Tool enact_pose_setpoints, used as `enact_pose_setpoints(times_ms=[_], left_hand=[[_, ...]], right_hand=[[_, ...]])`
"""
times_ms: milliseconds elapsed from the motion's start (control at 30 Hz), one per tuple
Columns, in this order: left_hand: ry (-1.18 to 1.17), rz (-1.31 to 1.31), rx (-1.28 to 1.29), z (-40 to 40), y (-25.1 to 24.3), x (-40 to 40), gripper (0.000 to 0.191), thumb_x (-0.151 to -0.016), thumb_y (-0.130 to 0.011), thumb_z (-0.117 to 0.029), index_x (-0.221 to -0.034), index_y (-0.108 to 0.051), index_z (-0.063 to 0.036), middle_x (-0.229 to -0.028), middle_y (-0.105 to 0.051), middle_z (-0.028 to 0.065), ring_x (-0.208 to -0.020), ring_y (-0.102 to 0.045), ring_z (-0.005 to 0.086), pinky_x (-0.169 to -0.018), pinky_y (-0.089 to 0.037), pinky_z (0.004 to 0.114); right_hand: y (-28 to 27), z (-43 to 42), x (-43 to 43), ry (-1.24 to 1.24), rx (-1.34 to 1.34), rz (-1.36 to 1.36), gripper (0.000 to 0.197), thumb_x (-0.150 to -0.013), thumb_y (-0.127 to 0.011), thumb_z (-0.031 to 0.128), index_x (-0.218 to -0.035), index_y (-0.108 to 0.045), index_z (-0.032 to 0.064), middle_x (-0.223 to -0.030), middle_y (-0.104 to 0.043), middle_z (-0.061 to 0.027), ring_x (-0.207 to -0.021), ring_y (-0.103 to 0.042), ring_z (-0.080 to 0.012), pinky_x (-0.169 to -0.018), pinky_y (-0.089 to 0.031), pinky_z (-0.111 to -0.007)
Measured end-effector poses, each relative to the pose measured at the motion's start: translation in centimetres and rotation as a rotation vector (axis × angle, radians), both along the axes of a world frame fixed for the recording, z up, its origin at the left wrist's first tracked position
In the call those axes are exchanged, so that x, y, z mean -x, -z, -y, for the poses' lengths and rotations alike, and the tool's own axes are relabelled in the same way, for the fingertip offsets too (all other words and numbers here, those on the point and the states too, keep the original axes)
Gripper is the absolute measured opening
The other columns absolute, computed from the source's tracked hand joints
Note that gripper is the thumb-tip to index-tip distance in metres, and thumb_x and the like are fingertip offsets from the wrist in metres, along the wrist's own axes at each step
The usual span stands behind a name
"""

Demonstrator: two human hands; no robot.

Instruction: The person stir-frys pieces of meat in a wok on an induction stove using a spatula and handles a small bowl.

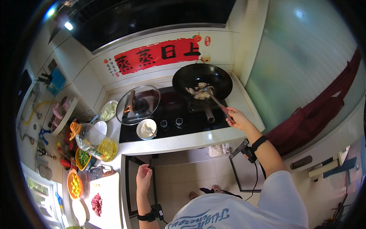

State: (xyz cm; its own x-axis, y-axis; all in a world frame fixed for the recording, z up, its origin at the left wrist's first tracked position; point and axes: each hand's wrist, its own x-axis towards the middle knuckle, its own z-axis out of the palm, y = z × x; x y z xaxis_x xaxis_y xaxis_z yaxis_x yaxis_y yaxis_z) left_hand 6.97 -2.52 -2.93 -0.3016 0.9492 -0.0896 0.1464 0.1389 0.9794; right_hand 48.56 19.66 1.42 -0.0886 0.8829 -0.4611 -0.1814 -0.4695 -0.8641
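My right hand (238, 118) grips the red-brown handle of a metal spatula (218, 102). Its blade rests among pale cooked pieces (201, 91), perhaps meat, in the bottom of a black wok (183, 77). The wok sits on the right burner of a black glass hob (168, 107), its handle pointing towards me. Left of the counter's front edge, my left hand (143, 177) hangs in the air with fingers loosely bent; nothing shows in it. A glass lid (151, 100) lies over the left burner. In front of it stands a white bowl (140, 132) of white powder with a spoon.
An oil bottle (94, 141) stands on the left counter. Nearby are green vegetables (83, 158) in a yellow basket, yellow pieces (75, 185) in an orange bowl, and chopped red meat (96, 204) on a white cutting board (110, 194). A frosted glass door (286, 57) borders the right.
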Motion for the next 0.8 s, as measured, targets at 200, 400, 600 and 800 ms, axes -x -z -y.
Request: enact_pose_setpoints(times_ms=[200, 400, 600, 800], left_hand=[[0.140, 0.015, 0.041, -2.1, 0.2, -1.1, 0.020, -0.077, -0.052, -0.002, -0.096, -0.049, -0.0027, -0.078, -0.049, 0.0004, -0.074, -0.048, 0.0083, -0.067, -0.040, 0.020], [0.297, 0.004, 0.060, -3.8, 2.8, -2.4, 0.020, -0.077, -0.052, -0.003, -0.097, -0.048, -0.0027, -0.078, -0.049, 0.0001, -0.072, -0.047, 0.0078, -0.066, -0.039, 0.019], [0.418, -0.045, 0.054, -4.3, 1.9, -5.6, 0.020, -0.077, -0.051, -0.003, -0.097, -0.048, -0.0020, -0.078, -0.049, 0.0004, -0.072, -0.047, 0.0077, -0.065, -0.039, 0.020], [0.424, -0.076, 0.046, -3.0, 0.0, -8.6, 0.021, -0.076, -0.051, -0.003, -0.097, -0.048, -0.0019, -0.077, -0.048, 0.0002, -0.070, -0.047, 0.0062, -0.063, -0.039, 0.019]], right_hand=[[-0.1, 2.7, 0.9, 0.145, -0.059, 0.115, 0.050, -0.085, -0.045, 0.026, -0.129, -0.023, 0.0160, -0.081, -0.050, -0.0041, -0.066, -0.050, -0.0142, -0.059, -0.044, -0.028], [2.5, 10.7, -1.6, 0.265, -0.178, 0.446, 0.046, -0.082, -0.050, 0.023, -0.123, -0.035, 0.0103, -0.087, -0.051, -0.0024, -0.076, -0.050, -0.0110, -0.063, -0.042, -0.023], [4.3, 19.5, -5.2, 0.090, -0.123, 0.457, 0.035, -0.080, -0.050, 0.014, -0.113, -0.045, 0.0040, -0.085, -0.053, -0.0028, -0.071, -0.051, -0.0104, -0.063, -0.043, -0.023], [3.9, 25.3, -7.6, 0.026, -0.240, 0.699, 0.033, -0.079, -0.051, 0.017, -0.110, -0.049, 0.0057, -0.078, -0.055, -0.0054, -0.067, -0.052, -0.0125, -0.062, -0.042, -0.024]])
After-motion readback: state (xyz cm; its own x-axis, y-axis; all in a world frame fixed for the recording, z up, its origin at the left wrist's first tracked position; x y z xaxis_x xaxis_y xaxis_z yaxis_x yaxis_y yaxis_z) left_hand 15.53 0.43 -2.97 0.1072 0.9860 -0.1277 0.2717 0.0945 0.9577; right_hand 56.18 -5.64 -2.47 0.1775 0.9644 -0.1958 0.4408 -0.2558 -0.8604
